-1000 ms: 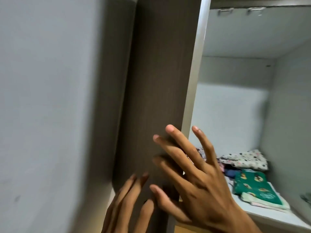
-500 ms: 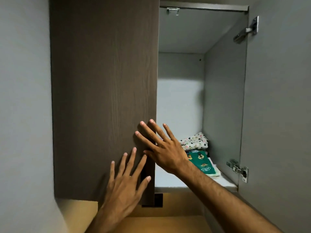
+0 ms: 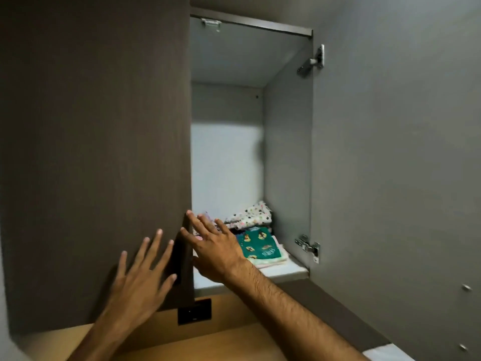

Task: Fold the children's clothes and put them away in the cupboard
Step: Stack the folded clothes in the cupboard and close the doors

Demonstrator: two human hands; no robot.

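A wall cupboard hangs above me with its dark brown left door (image 3: 99, 152) nearly closed and its grey right door (image 3: 390, 165) swung wide. On the white shelf (image 3: 286, 270) lie folded children's clothes: a green printed piece (image 3: 260, 244) on a pale stack, and a white spotted piece (image 3: 251, 213) behind. My left hand (image 3: 141, 280) is spread flat with fingers apart in front of the left door's lower part. My right hand (image 3: 213, 246) is open too, fingers at that door's free edge. Neither hand holds anything.
Metal hinges (image 3: 308, 247) sit on the right door's inner side, one low and one high (image 3: 312, 62). A black wall socket (image 3: 194, 311) is set below the cupboard on a warm-lit wooden panel (image 3: 156, 334). A white cloth corner (image 3: 387, 354) shows bottom right.
The view has pulled back from the cupboard. The left door has swung from edge-on to nearly closed under both hands, hiding the left half of the shelf.
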